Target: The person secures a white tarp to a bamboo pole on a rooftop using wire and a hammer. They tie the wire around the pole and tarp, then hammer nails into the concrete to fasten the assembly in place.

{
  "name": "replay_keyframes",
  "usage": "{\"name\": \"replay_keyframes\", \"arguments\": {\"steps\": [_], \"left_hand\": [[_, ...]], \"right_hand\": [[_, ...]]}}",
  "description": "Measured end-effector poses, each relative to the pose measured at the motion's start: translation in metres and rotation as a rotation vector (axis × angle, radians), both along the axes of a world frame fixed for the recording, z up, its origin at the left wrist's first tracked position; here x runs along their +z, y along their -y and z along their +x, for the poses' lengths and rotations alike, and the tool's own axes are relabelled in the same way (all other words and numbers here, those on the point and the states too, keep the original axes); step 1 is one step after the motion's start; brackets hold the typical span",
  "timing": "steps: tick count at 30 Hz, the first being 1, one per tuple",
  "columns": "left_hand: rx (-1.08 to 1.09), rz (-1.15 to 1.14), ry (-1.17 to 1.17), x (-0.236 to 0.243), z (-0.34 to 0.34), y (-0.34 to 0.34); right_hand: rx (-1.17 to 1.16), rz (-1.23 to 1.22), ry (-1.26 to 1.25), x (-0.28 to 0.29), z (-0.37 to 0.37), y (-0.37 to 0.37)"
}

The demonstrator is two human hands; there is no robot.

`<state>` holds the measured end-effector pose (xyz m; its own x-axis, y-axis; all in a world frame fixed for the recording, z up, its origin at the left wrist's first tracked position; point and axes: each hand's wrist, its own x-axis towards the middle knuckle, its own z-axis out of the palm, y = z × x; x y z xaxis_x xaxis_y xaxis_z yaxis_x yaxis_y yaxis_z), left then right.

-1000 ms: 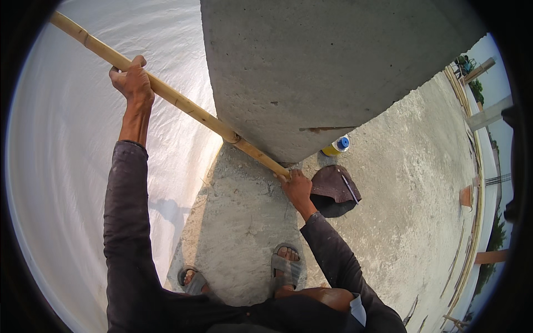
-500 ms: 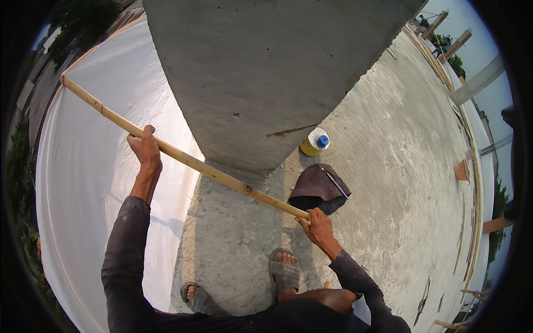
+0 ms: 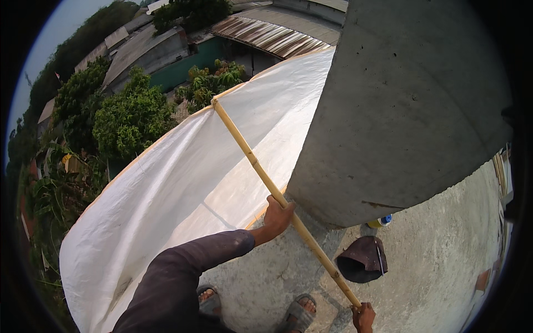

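A long bamboo pole (image 3: pixel 312 242) runs slantwise in front of me, its far end at the orange-edged border of a white sheet (image 3: pixel 183 183). My left hand (image 3: pixel 278 215) is closed round the pole near its middle, in front of the foot of a grey concrete column (image 3: pixel 400 111). At the pole's near end, low in the view, my right hand (image 3: pixel 363 318) grips it. Right of the pole, a dark brown cap-like cloth thing (image 3: pixel 360 261) lies on the concrete floor with a thin pale stick (image 3: pixel 380 256) on it.
A yellow and white bottle with a blue cap (image 3: pixel 380 221) stands beside the column's foot. Beyond the sheet's edge, trees (image 3: pixel 133 114) and rusty roofs (image 3: pixel 269 30) lie lower down. At the far right is a reddish-brown block (image 3: pixel 482 279). My sandalled feet (image 3: pixel 302 312) stand on concrete.
My view has swung left, bringing the trees and roofs into sight. The pole now slants more steeply, its far end still at the sheet's edge. Both hands keep hold of it.
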<state>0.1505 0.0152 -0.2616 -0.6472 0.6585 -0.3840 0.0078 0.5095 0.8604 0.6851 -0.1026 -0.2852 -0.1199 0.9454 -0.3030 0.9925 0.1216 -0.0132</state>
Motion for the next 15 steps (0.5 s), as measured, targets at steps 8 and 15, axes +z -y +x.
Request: {"name": "replay_keyframes", "arguments": {"steps": [8, 15], "left_hand": [[-0.087, -0.106, 0.383, -0.039, 0.052, 0.007], [-0.06, -0.029, 0.53, -0.074, 0.093, 0.004]], "right_hand": [[-0.027, -0.093, 0.205, 0.034, 0.018, -0.001], [-0.022, -0.172, 0.282, 0.038, 0.04, -0.008]]}}
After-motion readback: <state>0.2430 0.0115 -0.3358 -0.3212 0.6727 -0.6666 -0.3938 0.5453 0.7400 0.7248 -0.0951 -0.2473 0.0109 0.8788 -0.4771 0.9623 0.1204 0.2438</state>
